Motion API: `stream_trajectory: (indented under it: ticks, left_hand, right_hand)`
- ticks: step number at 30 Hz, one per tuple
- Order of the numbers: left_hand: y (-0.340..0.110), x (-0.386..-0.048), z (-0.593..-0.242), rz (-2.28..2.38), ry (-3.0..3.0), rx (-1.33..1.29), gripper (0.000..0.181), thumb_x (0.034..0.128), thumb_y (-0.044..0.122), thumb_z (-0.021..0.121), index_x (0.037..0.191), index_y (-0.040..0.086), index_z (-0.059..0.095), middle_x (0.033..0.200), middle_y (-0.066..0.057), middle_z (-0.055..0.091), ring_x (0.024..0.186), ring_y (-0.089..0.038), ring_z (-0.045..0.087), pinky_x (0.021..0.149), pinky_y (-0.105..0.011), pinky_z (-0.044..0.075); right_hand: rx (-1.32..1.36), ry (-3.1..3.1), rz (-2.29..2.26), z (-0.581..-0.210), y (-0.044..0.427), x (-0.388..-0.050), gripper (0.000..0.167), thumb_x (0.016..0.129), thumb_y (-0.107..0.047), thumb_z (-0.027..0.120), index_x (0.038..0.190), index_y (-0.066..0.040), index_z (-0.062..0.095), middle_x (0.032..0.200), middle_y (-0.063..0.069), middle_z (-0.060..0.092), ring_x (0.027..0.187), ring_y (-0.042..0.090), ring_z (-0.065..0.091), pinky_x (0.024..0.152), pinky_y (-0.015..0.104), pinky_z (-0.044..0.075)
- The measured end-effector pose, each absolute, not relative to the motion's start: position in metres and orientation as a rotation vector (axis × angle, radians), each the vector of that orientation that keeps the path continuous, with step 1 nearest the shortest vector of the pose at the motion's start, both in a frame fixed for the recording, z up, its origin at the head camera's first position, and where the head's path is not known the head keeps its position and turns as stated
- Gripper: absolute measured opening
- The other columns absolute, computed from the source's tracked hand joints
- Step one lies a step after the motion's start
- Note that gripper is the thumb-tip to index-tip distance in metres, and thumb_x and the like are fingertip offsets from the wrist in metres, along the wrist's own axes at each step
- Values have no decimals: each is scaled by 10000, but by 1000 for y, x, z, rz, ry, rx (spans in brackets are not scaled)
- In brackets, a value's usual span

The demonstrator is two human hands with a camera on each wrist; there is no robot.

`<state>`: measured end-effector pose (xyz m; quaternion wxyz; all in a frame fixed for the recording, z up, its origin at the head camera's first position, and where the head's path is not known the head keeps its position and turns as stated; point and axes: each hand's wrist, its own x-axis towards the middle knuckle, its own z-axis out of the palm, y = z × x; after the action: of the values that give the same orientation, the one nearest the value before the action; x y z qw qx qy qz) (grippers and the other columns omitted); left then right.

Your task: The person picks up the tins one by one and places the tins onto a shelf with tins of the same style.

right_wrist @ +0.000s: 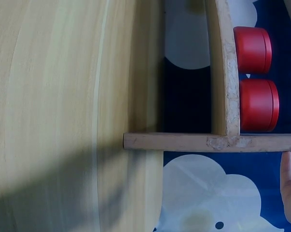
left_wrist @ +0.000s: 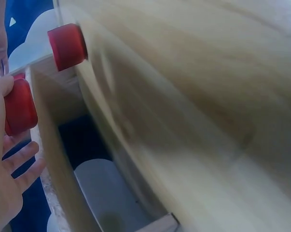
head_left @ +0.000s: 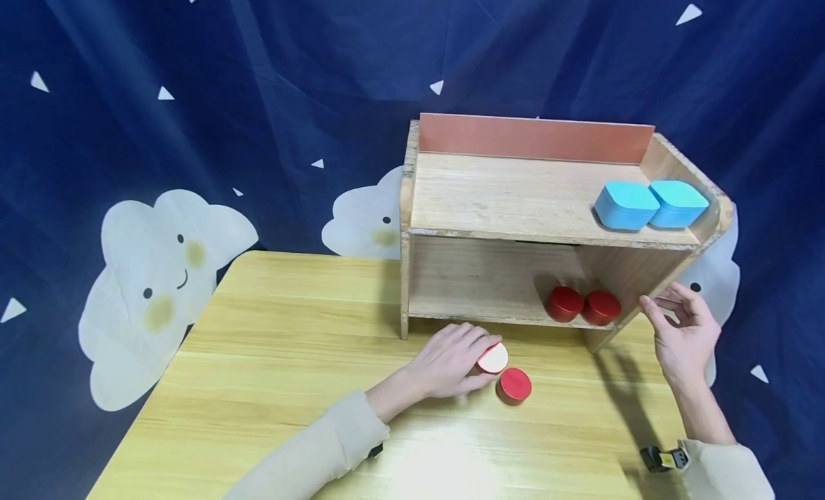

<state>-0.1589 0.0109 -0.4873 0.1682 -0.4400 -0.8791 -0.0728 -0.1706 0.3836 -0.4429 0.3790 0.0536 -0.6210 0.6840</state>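
My left hand (head_left: 451,360) grips a round red tin (left_wrist: 20,107) from above, just over the table in front of the shelf. Its lid shines white with glare in the head view. A second red tin (head_left: 513,387) rests on the table beside it. To the right, my right hand (head_left: 686,332) has its fingertips at the outer face of the shelf's right side panel (head_left: 657,285); nothing is held in it. In the right wrist view only part of its fingers (right_wrist: 290,179) shows, by that panel.
The two-tier wooden shelf (head_left: 477,235) stands at the back of the table (head_left: 277,357). Two red tins (head_left: 565,304) sit at the right of its lower tier. On the upper tier, two blue boxes (head_left: 626,206) stand at the right end. A dark blue curtain (head_left: 290,70) hangs behind.
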Motion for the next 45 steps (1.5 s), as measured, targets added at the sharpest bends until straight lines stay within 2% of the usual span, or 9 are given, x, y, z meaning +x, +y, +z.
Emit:
stream_trajectory:
  ticks: [8, 14, 29, 38, 45]
  left_hand:
    - [20, -167, -478, -221, -2471, -1253, 649, 975, 598, 647, 1472, 187, 578, 1336, 59, 681, 1196, -122, 640, 993, -278, 552]
    - [27, -173, -473, -277, -2449, -1229, 641, 952, 576, 698, 1442, 176, 597, 1316, 45, 689, 1129, -122, 649, 939, -283, 580]
    - [49, -190, -459, -247, -2521, -1178, 607, 985, 580, 647, 1445, 187, 592, 1328, 42, 675, 1151, -121, 629, 987, -264, 565]
    - [60, -202, -456, -221, -2486, -1126, 612, 983, 602, 633, 1437, 192, 605, 1285, 51, 686, 1103, -133, 656, 872, -258, 581]
    - [66, -210, -455, -214, -2474, -1110, 590, 987, 593, 635, 1418, 190, 613, 1253, 43, 699, 1096, -144, 681, 883, -254, 592]
  right_hand:
    - [158, -1555, 1774, -442, 383, -172, 427, 813, 280, 686, 1227, 178, 666, 959, 7, 800, 785, 60, 747, 702, 99, 587]
    - [160, -1548, 1774, -442, 382, -172, 423, 812, 279, 687, 1223, 181, 667, 965, 13, 797, 790, 61, 749, 708, 100, 589]
    - [164, -1548, 1781, -443, 383, -171, 427, 814, 279, 686, 1231, 191, 656, 978, 18, 800, 796, 68, 750, 730, 110, 598]
    - [144, -1604, 1720, -442, 382, -170, 414, 823, 254, 703, 1227, 171, 667, 972, -18, 798, 798, 46, 749, 733, 106, 595]
    - [161, -1595, 1727, -441, 381, -171, 412, 822, 256, 701, 1224, 168, 669, 973, -11, 800, 798, 51, 751, 731, 106, 596]
